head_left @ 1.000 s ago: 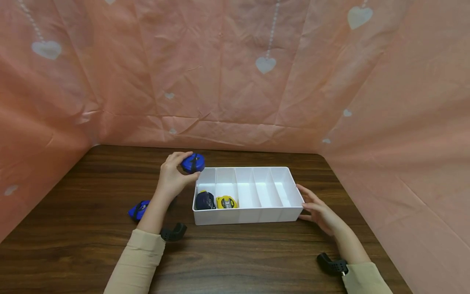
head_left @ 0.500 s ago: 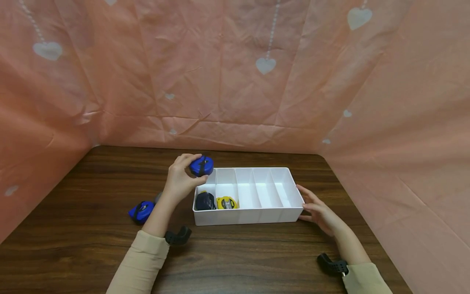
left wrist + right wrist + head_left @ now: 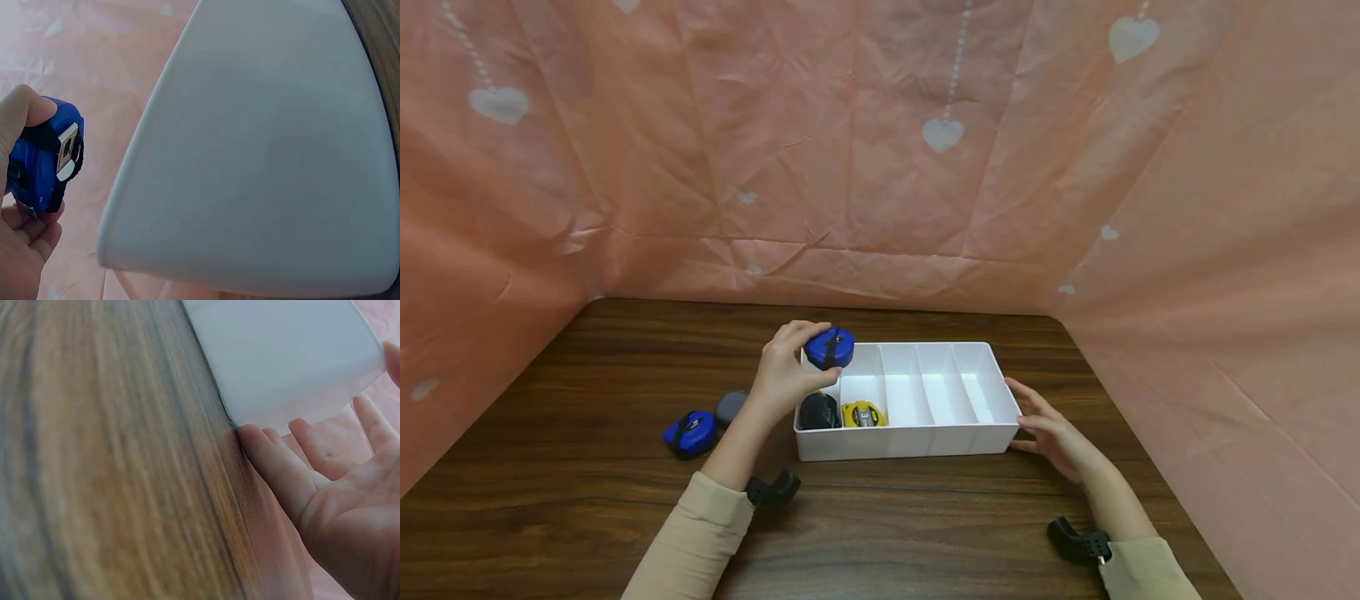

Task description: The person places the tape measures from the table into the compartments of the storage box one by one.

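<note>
The left hand point(image 3: 782, 372) pinches a blue tape measure point(image 3: 831, 348) between thumb and fingers, at ten o'clock of the white box point(image 3: 910, 442). The right hand point(image 3: 1054, 431), its fingers spread, touches the box at three o'clock. At nine o'clock, a second blue tape measure point(image 3: 691, 433) lies on the table point(image 3: 917, 525).

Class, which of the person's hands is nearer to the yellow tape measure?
Left. The left hand, holding a blue tape measure, is by the left end of the white box, near the yellow tape measure. The right hand is at the right end, farther away.
</note>
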Demonstrator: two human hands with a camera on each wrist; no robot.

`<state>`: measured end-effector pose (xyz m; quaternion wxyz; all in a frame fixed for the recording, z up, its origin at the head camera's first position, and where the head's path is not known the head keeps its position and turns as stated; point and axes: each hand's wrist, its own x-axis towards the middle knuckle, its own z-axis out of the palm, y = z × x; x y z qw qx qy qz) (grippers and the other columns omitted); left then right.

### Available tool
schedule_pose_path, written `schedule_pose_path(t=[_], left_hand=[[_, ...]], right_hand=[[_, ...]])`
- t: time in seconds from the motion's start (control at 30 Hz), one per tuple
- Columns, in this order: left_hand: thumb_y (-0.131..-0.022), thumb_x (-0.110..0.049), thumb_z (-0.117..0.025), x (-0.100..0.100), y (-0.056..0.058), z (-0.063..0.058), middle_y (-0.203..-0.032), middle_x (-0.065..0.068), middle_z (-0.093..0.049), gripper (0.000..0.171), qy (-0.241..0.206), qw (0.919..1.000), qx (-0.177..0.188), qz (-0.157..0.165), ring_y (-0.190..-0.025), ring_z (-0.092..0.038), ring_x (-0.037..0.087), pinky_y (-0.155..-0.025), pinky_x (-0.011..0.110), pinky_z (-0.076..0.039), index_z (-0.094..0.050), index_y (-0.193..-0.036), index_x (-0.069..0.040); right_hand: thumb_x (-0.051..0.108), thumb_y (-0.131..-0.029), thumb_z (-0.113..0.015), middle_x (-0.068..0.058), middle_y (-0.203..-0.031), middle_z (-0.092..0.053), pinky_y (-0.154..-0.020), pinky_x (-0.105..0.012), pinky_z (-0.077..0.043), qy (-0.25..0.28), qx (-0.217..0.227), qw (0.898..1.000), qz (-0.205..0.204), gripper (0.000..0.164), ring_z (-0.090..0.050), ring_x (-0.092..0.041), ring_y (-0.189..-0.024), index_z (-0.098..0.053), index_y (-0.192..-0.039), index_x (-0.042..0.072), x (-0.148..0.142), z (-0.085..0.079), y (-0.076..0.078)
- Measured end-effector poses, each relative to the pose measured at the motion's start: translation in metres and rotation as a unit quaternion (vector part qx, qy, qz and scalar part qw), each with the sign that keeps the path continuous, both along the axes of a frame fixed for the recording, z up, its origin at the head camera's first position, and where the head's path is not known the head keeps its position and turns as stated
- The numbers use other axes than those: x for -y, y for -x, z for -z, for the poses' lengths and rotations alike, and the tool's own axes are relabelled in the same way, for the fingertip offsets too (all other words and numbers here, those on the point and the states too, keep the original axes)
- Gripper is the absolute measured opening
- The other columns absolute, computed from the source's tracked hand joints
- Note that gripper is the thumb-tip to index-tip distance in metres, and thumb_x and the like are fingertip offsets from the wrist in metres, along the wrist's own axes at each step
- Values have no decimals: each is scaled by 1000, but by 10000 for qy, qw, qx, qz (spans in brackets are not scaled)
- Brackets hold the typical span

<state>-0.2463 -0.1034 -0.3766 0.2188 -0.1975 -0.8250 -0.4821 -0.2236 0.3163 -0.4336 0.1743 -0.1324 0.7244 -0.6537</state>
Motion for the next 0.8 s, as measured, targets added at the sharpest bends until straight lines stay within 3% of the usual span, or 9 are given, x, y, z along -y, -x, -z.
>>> schedule_pose_path(t=[0.23,0.8], left_hand=[[-67,-12,-88,-8,-2,1,-115,7,-57,59,22,9998,130,132,-108,-52,26,-89,48,-47,-65,-122,-7],[-66,-11,-88,-31,-7,8,-112,2,-60,58,316,9989,-51,353,-107,-51,21,-89,50,-44,-66,-120,-8]], right_hand=[[15,-98,-43,-28,-150,-11,-97,-63,-33,5,-57,10000,-40,64,-34,-35,-127,-13,-155,17,0,0,1],[14,-98,-42,-25,-151,-11,-97,-62,-33,-2,17,10000,12,63,-30,-38,-129,-13,-155,19,-1,1,1]])
